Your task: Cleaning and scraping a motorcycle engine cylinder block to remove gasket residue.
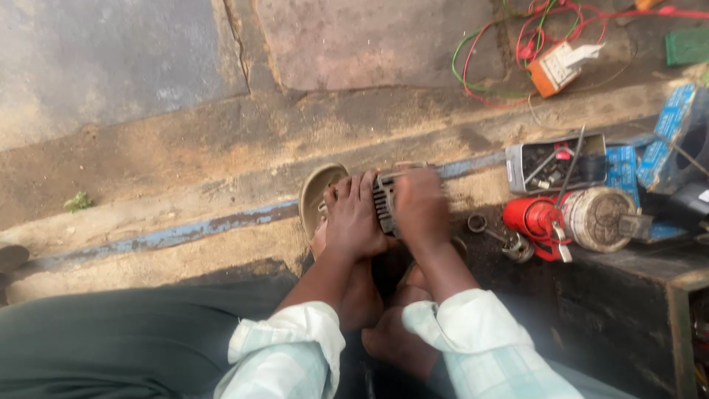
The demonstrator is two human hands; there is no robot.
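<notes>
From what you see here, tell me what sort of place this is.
Probably an outdoor, ground-level motor repair spot: both hands grip a finned metal motor part on bare concrete, beside a red-ended motor rotor and tangled wires.

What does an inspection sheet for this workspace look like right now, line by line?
Surface: rough concrete ground with a faded blue painted strip.
Job's things: grey finned metal motor housing held between both hands, above a sandal.
Clutter: red and grey motor part, open box of small parts, blue cartons, loose metal rings.
Grips: left hand and right hand both closed on the housing; right hand blurred.
Cables: red and green wires tangled beside an orange and white device.
Surroundings: dark workbench at right; small weed at left.
</notes>
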